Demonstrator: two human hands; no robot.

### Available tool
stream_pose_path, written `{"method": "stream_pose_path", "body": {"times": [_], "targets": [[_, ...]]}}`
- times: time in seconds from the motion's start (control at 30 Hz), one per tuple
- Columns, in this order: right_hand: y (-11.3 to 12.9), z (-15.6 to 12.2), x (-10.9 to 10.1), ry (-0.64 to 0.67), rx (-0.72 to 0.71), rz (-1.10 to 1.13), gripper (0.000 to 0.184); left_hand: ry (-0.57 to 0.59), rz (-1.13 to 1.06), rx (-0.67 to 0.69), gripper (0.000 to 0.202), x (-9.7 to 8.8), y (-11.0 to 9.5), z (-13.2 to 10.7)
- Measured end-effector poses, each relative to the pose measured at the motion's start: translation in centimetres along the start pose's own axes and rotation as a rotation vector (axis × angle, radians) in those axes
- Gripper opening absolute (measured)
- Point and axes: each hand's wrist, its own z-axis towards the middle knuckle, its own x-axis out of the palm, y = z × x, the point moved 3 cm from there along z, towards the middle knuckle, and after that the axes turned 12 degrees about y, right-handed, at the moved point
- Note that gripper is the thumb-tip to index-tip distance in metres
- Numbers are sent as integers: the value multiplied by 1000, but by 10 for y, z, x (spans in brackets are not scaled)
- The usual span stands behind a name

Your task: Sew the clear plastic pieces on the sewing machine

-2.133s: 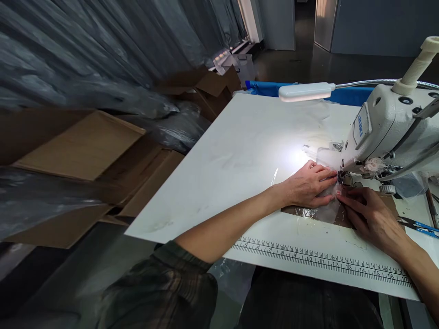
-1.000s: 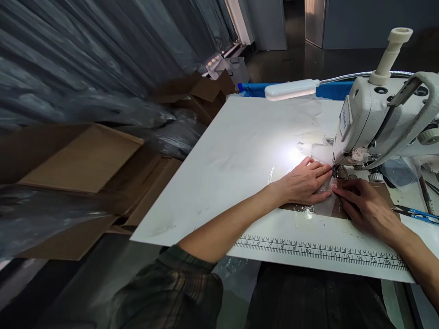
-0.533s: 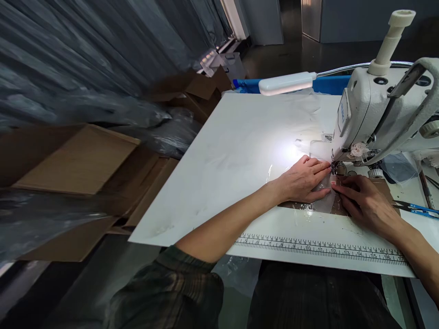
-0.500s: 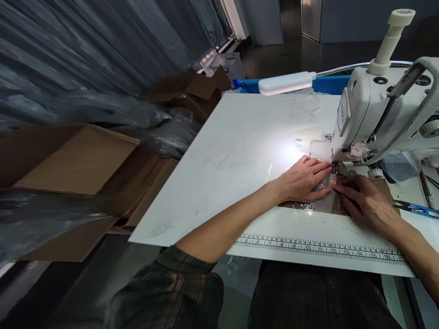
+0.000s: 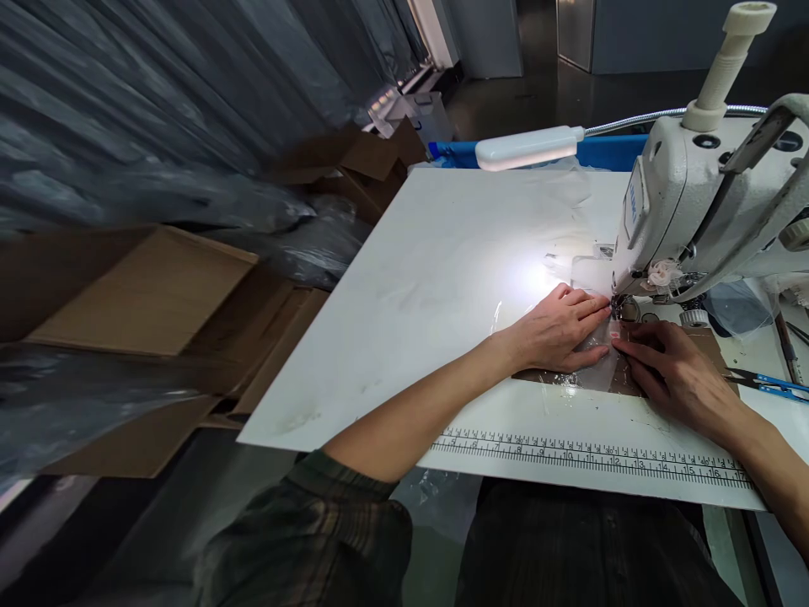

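Observation:
My left hand lies flat, fingers stretched out, pressing a clear plastic piece onto the white table just left of the needle of the white sewing machine. My right hand rests flat on the same piece, over a brown patch, fingertips pointing at the presser foot. Both hands hold the material down and grip nothing. The needle area is lit by a white lamp on a gooseneck.
A printed ruler runs along the table's near edge. Blue-handled snips lie at the right. Cardboard boxes and grey plastic sheeting crowd the floor to the left. A blue bin stands behind the table.
Only the head camera has shifted slightly. Both hands stay flat on the plastic piece at the needle, almost in the same place.

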Motion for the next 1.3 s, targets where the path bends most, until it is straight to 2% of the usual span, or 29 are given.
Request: {"method": "stream_pose_path", "body": {"times": [0.53, 0.73, 0.9, 1.03, 1.17, 1.3], "targets": [[-1, -1, -2, 0, -18, -29, 33, 2, 51, 8, 54, -1, -3, 1], [-4, -1, -4, 37, -19, 0, 34, -109, 124, 10, 49, -2, -5, -1], [-5, 0, -4, 38, -12, 1, 34, -233, 142, 156, 36, 8, -8, 1], [-2, 0, -3, 35, -15, -21, 34, -287, 117, 200, 33, 9, -6, -3], [-1, 0, -2, 30, 1, -66, 37, -241, 86, 234, 37, 4, -4, -8], [-1, 2, -1, 50, 55, -98, 38, -155, 84, 179, 37, 2, -2, -8]]}}
